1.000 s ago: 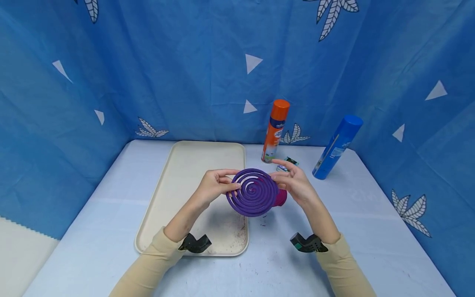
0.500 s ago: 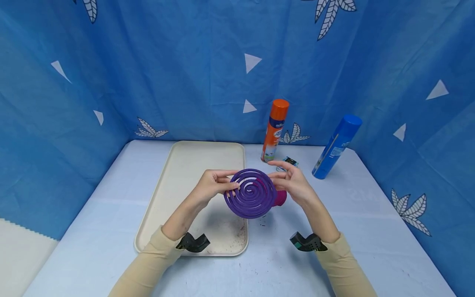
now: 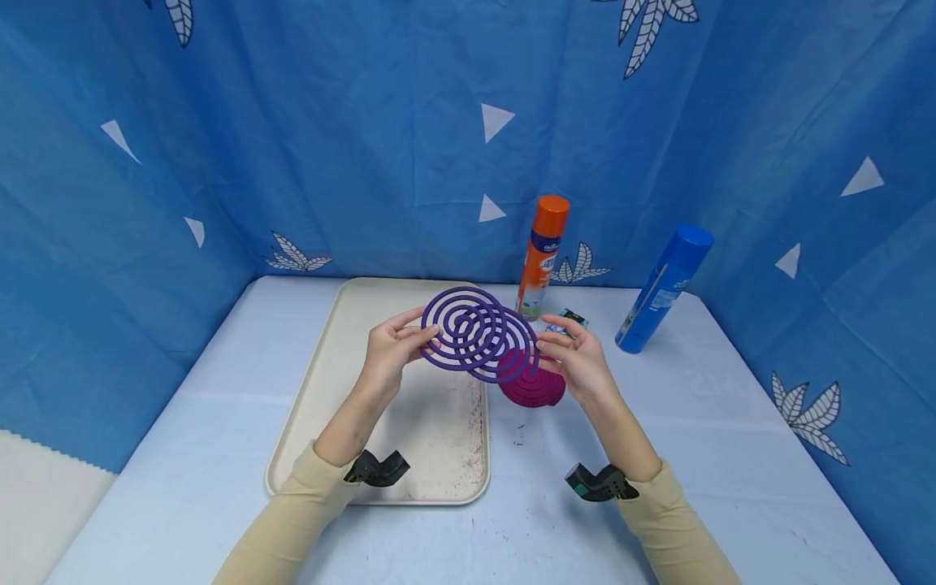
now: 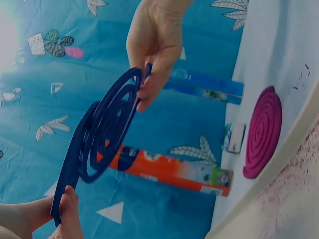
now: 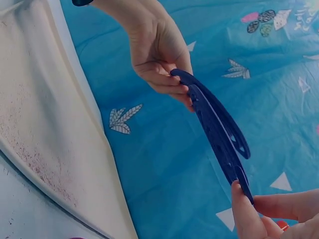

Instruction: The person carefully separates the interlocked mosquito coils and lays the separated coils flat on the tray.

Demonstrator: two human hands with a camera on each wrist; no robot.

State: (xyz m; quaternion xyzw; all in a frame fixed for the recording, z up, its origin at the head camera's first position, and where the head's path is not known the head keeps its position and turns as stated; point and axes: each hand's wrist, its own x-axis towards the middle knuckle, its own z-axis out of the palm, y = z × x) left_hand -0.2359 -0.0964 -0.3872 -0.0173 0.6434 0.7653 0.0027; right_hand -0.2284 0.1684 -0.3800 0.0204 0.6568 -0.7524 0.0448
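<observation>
Two purple mosquito coils are held up over the tray's right edge in the head view, overlapping and linked. The left coil (image 3: 464, 370) is pinched at its left rim by my left hand (image 3: 389, 349), thumb in front. My right hand (image 3: 581, 364) pinches the right coil (image 3: 504, 379) at its right edge, other fingers spread. Seen edge-on in the right wrist view, the coils (image 5: 214, 129) lean apart but touch along part of their length. Beneath and behind them a magenta coil (image 3: 534, 392) lies on the table, partly covered from the head view.
A cream tray (image 3: 314, 406) with dark crumbs lies left of centre. An orange spray can (image 3: 544, 252) and a blue spray can (image 3: 661, 292) stand at the back right. Between them lies a small packet (image 3: 574, 318). Blue cloth (image 3: 366, 146) surrounds the table.
The coils, which overlapped as one disc, have spread into two offset spirals. My left hand has moved left and up with its coil. More of the magenta coil shows.
</observation>
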